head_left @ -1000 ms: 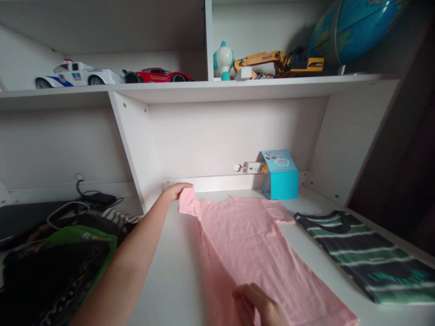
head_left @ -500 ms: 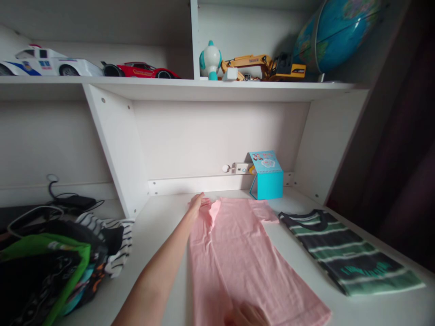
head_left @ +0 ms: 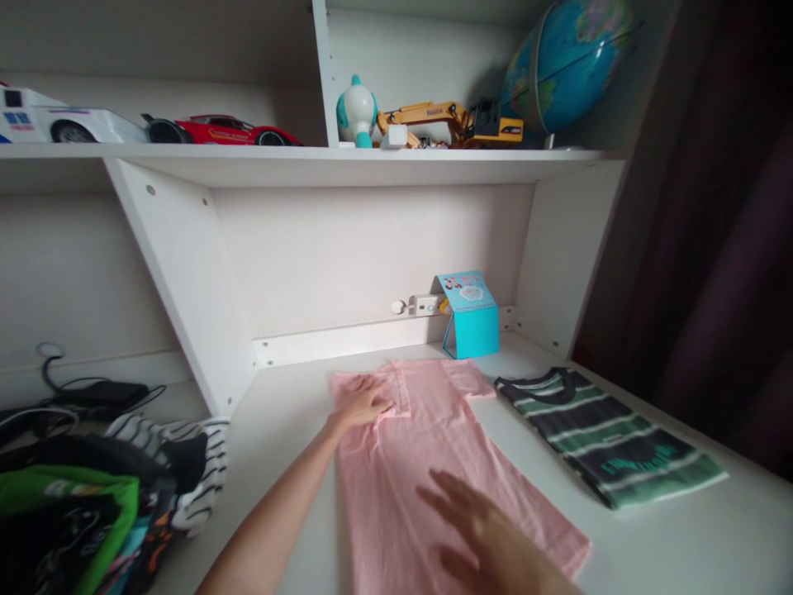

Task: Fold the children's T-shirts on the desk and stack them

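Resting loosely spread left hand on folded-in sleeve of pale pink, short-sleeved cloth T-shirt, held blurred, spread right hand over shirt's lower part; could not tell whether touching. Had shirt laid out beneath both hands.

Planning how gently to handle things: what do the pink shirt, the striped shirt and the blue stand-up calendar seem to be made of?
Pink shirt: thin, matte knit, perhaps cotton; it lies limp with soft wrinkles.
Striped shirt: matte fabric, possibly cotton jersey; no shine shows, but the fibre can't be told.
Blue stand-up calendar: likely stiff card, since its flat panels hold a tent shape; any coating is unclear.
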`<act>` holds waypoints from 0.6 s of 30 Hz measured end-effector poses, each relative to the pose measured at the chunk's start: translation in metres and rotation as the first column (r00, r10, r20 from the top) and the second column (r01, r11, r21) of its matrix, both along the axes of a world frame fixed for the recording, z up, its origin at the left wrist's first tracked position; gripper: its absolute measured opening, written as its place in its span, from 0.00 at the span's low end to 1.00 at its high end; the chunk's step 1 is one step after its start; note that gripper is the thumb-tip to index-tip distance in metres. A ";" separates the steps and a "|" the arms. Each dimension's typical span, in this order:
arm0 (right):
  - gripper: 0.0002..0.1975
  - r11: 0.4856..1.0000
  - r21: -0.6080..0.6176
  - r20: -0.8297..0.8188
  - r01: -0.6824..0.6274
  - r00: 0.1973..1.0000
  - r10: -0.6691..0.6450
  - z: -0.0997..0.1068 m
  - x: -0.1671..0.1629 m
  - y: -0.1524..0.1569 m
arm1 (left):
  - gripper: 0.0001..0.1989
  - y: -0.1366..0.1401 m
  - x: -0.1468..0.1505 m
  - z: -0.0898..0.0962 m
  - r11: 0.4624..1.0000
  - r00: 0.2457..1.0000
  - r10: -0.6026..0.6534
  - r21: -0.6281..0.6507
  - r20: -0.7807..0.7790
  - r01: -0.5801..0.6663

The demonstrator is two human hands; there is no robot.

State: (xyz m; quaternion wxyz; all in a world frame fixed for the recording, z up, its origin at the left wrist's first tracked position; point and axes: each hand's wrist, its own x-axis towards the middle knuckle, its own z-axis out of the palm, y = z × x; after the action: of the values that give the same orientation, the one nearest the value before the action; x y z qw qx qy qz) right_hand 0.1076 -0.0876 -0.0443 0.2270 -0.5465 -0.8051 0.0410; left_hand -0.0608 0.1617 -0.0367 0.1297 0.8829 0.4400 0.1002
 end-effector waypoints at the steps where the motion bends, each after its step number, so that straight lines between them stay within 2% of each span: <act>1: 0.24 0.988 -0.065 -0.005 0.139 0.990 -0.139 0.016 0.020 0.016 | 0.32 -0.002 0.002 0.002 1.000 1.000 0.008 0.006 -0.028 -0.008; 2: 0.23 0.961 -0.133 0.012 0.241 0.970 -0.242 0.029 0.039 0.034 | 0.33 -0.005 0.004 0.004 1.000 0.999 0.018 0.013 -0.049 -0.017; 4: 0.19 0.905 -0.174 0.031 0.389 0.920 -0.390 0.045 0.072 0.072 | 0.32 -0.008 0.007 0.003 0.999 0.995 0.033 0.030 -0.091 -0.030; 6: 0.16 0.831 -0.208 0.052 0.515 0.855 -0.516 0.049 0.095 0.108 | 0.30 -0.010 0.008 -0.002 0.998 0.992 0.040 0.055 -0.121 -0.033; 9: 0.17 0.708 -0.269 0.084 0.653 0.748 -0.658 0.042 0.114 0.147 | 0.29 -0.008 0.008 -0.010 0.996 0.991 0.042 0.087 -0.125 -0.031; 14: 0.16 0.496 -0.364 0.135 0.788 0.571 -0.809 0.032 0.124 0.175 | 0.30 -0.006 0.006 -0.013 0.996 0.994 0.042 0.078 -0.102 -0.034; 16: 0.15 0.452 -0.396 0.137 0.800 0.538 -0.832 0.033 0.126 0.180 | 0.30 -0.008 0.006 -0.011 0.998 0.996 0.034 0.062 -0.085 -0.029; 18: 0.15 0.455 -0.387 0.106 0.802 0.529 -0.842 0.037 0.126 0.184 | 0.31 -0.008 0.005 -0.011 0.999 0.998 0.026 0.034 -0.051 -0.024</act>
State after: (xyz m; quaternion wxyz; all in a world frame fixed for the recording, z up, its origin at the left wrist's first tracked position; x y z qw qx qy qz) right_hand 0.2335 0.0967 -0.0076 0.1448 -0.8969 -0.4024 0.1127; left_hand -0.0555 0.1533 -0.0474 0.1021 0.8818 0.4523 0.0864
